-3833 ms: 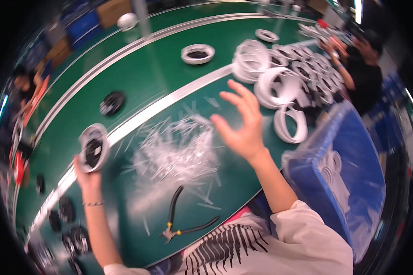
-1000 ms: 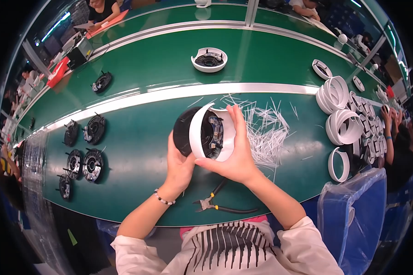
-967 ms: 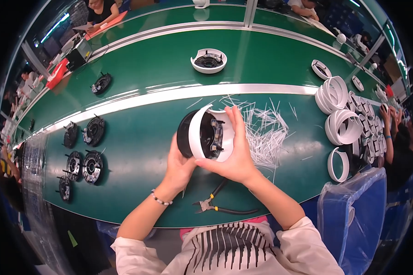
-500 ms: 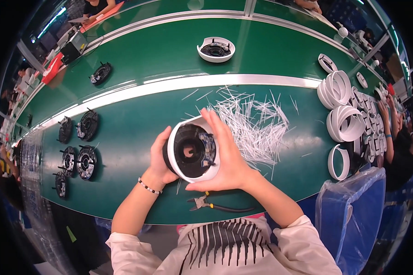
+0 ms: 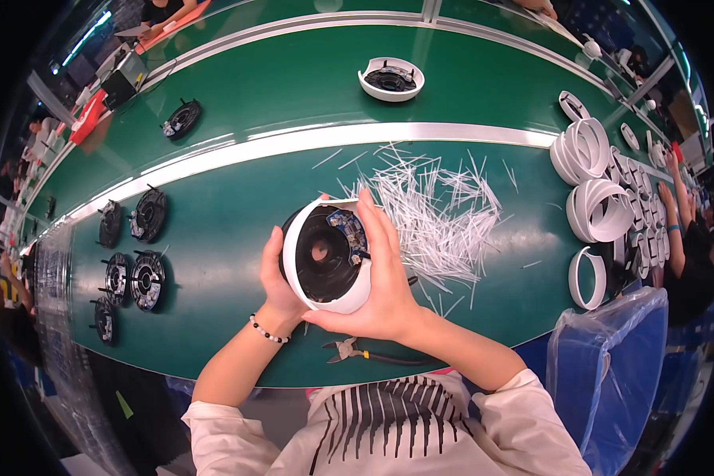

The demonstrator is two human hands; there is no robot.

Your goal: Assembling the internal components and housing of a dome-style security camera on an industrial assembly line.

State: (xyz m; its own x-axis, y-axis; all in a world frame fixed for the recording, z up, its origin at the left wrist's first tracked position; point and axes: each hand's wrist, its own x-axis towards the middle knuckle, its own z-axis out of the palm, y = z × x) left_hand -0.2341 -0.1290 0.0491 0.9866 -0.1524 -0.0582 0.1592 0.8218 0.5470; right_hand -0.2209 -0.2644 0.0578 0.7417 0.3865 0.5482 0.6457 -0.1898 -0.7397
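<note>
Between my two hands is a white plastic ring housing (image 5: 295, 258) with a black round part (image 5: 313, 279) seated inside it. A blue circuit board (image 5: 347, 230) shows along the right side of that black part. My left hand (image 5: 274, 278) is wrapped round the left side of the ring, its fingers partly hidden behind. My right hand (image 5: 389, 274) presses along the right side, thumb at the bottom rim and fingers at the top. Just below lie diagonal cutters (image 5: 346, 350), their handles partly hidden by my right forearm.
Right of my hands spreads a loose heap of white strips (image 5: 444, 214). Several black round parts (image 5: 147, 280) lie at the left. White rings (image 5: 599, 210) are stacked at the right. Beyond the pale rail (image 5: 293, 145), a green belt (image 5: 278, 87) carries a white housing (image 5: 391, 81) and a black part (image 5: 182, 119).
The held housing has shifted slightly left and turned, showing more of its circuit board. On the belt, the white housing and black part have moved to the right.
</note>
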